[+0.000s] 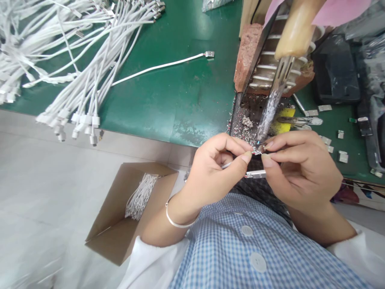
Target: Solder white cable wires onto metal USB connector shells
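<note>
My left hand [215, 168] is closed in a pinch on the end of a thin white cable [226, 164] at the table's front edge. My right hand [297, 168] is closed too, pinching a small metal connector shell [256, 174] between thumb and fingers. Both hands meet at a small connector tip [257, 149] right under the tip of a soldering iron [273, 100]. The iron, with its wooden handle [296, 28], rests on a stand against a brick [246, 52].
A large bundle of white cables [75, 60] lies at the left on the green table [174, 92], one single cable [162, 66] apart. Loose metal shells [326, 140] and tweezers [297, 120] sit at the right. A cardboard box [126, 212] with cables stands on the floor.
</note>
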Demonstrator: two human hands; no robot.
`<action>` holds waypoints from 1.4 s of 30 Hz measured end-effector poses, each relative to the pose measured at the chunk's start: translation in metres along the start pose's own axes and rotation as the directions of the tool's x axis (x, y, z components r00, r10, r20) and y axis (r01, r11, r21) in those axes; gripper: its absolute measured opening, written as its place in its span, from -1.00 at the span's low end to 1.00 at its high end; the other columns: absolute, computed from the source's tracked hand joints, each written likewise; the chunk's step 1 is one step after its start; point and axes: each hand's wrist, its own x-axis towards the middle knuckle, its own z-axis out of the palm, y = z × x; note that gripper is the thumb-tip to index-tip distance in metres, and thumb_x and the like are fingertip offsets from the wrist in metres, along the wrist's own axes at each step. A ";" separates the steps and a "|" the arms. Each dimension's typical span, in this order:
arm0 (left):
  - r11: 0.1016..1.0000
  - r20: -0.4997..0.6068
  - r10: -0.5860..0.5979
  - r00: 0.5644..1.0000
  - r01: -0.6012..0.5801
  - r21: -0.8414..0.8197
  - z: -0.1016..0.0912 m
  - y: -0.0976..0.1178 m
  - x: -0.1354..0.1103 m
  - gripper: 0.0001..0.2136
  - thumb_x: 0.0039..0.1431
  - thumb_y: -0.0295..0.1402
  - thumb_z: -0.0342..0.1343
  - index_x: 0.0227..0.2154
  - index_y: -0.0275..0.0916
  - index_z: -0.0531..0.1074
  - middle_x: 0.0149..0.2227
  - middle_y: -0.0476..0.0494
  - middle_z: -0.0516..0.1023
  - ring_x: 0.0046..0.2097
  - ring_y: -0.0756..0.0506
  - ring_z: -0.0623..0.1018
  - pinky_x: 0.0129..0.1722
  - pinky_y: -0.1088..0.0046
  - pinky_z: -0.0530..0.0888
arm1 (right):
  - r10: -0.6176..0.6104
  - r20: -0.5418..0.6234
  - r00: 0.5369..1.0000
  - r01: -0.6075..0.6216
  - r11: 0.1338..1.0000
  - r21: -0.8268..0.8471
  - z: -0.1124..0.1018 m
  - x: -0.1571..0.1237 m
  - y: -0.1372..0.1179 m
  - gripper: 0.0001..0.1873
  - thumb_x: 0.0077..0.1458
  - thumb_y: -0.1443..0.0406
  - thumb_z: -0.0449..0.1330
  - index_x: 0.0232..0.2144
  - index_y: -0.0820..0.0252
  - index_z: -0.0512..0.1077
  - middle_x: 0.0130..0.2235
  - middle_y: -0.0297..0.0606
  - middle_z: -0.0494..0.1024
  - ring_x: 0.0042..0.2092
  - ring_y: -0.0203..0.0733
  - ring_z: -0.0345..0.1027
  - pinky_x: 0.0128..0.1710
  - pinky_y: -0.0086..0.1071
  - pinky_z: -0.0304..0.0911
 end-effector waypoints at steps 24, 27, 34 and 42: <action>0.999 0.031 0.013 0.999 -0.014 0.044 -0.004 -0.006 -0.001 -0.85 0.14 -0.44 0.23 -0.49 -0.25 0.40 -0.29 -0.13 0.60 -0.39 0.03 0.49 -0.50 0.55 0.40 | -0.007 0.035 0.999 0.006 1.000 0.017 0.001 -0.003 0.000 -0.81 0.04 0.47 0.26 -0.36 0.11 0.37 -0.31 -0.31 0.49 -0.28 -0.22 0.41 -0.32 -0.26 0.35; 0.999 0.043 0.007 0.999 -0.009 0.047 -0.006 -0.011 -0.002 -0.85 0.14 -0.44 0.23 -0.49 -0.25 0.39 -0.31 -0.13 0.60 -0.40 0.04 0.49 -0.51 0.56 0.39 | -0.019 0.067 0.998 0.016 0.999 0.036 0.000 -0.006 -0.001 -0.81 0.03 0.48 0.26 -0.36 0.12 0.37 -0.31 -0.32 0.49 -0.28 -0.24 0.41 -0.33 -0.29 0.35; 0.999 0.084 -0.033 0.996 0.031 0.025 -0.006 -0.012 -0.008 -0.86 0.15 -0.43 0.21 -0.47 -0.25 0.38 -0.27 -0.15 0.58 -0.44 0.07 0.45 -0.53 0.58 0.36 | -0.037 0.136 0.990 0.031 0.998 0.047 -0.011 -0.010 0.000 -0.83 0.05 0.46 0.25 -0.35 0.12 0.38 -0.29 -0.30 0.50 -0.26 -0.22 0.44 -0.31 -0.30 0.40; 0.986 0.242 -0.100 0.965 0.064 0.153 -0.009 -0.011 -0.016 -0.89 0.09 -0.53 0.18 -0.47 -0.27 0.37 -0.35 -0.07 0.48 -0.51 0.11 0.34 -0.58 0.59 0.27 | -0.075 0.456 0.887 0.093 0.995 -0.019 -0.025 -0.007 0.002 -0.92 0.21 0.41 0.14 -0.27 0.15 0.39 -0.37 -0.35 0.56 -0.38 -0.30 0.47 -0.43 -0.46 0.34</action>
